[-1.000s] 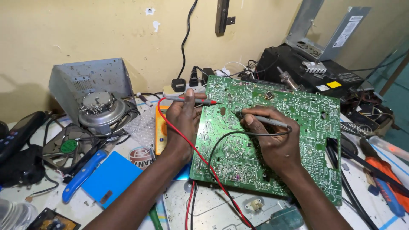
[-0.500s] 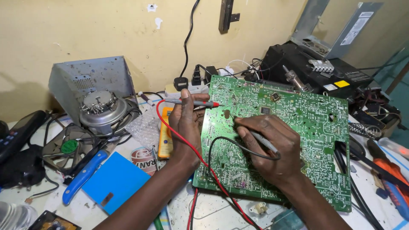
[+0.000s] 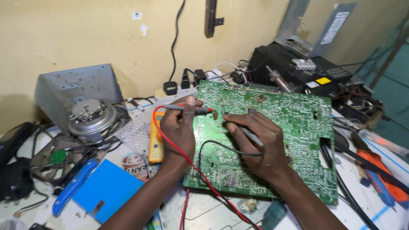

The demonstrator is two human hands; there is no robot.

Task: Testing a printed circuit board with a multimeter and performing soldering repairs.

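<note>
From the head camera, the green circuit board (image 3: 272, 140) lies solder side up at the middle of the cluttered bench, thin, stiff and light, its face prickly with solder points; I judge it brittle under bending and best held by its bare edges. At nine o'clock of the board, the left hand (image 3: 179, 132) pinches a red probe (image 3: 189, 109) between thumb and fingers, tip pointing toward three o'clock onto the board. The right hand (image 3: 260, 145) rests on the board, fingers closed like a pen grip around a slim dark probe (image 3: 251, 136). A yellow multimeter (image 3: 156, 138) lies just beside the left hand, partly hidden.
</note>
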